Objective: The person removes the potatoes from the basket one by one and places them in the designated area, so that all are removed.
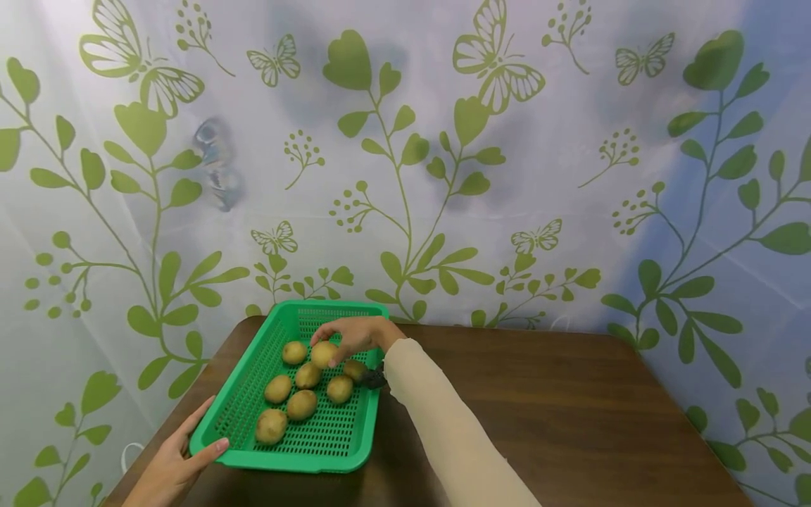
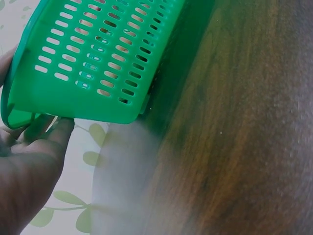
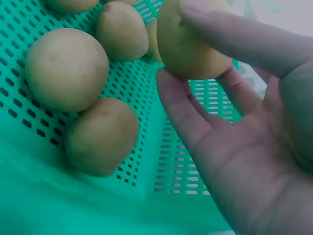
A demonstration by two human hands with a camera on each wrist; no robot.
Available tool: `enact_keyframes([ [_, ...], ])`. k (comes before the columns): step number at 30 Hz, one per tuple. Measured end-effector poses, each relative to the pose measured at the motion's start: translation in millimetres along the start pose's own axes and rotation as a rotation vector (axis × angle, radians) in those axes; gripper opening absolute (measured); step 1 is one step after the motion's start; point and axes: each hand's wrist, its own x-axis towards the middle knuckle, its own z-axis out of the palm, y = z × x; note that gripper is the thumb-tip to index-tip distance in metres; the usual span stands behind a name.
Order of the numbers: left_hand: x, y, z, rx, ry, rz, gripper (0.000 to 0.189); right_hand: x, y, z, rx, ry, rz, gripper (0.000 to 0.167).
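Note:
A green perforated plastic basket (image 1: pixel 298 461) sits on the table with several potatoes (image 1: pixel 302 405) spread over its bottom. My left hand (image 1: pixel 174 458) grips the near left corner, its thumb over the rim; in the left wrist view its fingers (image 2: pixel 61 134) press the outside wall under the rim. Over the far part of the basket, my right hand (image 1: pixel 357 334) holds one potato (image 1: pixel 324 354) between thumb and fingertips. The right wrist view shows that held potato (image 3: pixel 193 49) up close, with other potatoes (image 3: pixel 67 69) lying on the slotted bottom beside it.
The brown wooden table (image 1: pixel 538 408) extends to the right of the basket. Behind it hangs a pale curtain (image 1: pixel 405 176) printed with green leaves and butterflies. A dark object (image 1: pixel 374 378) shows beside my right wrist, at the basket's right wall.

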Motion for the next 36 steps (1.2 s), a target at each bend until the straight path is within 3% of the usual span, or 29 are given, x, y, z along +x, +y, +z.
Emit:
enact_keyframes([
  [7,1.4,0.4,-0.7,0.009,0.001,0.004,0.078,-11.0,-5,-7,0.089,-0.007,-0.022,0.06],
  [15,1.6,2.0,-1.9,0.01,-0.037,-0.035,0.08,-33.0,-8,-15,-0.098,0.05,-0.029,0.061],
  [20,1.1,-0.5,-2.7,-0.058,-0.063,-0.007,0.082,-49.8,-7,-23,-0.115,0.082,-0.031,0.06],
  [26,-1.5,-4.2,-2.5,-0.118,-0.05,0.026,0.082,-65.5,-3,-29,-0.14,0.14,-0.06,0.062],
  [36,-3.2,-3.5,-1.7,-0.049,-0.003,-0.004,0.082,-85.4,6,-30,-0.149,0.196,-0.119,0.063],
])
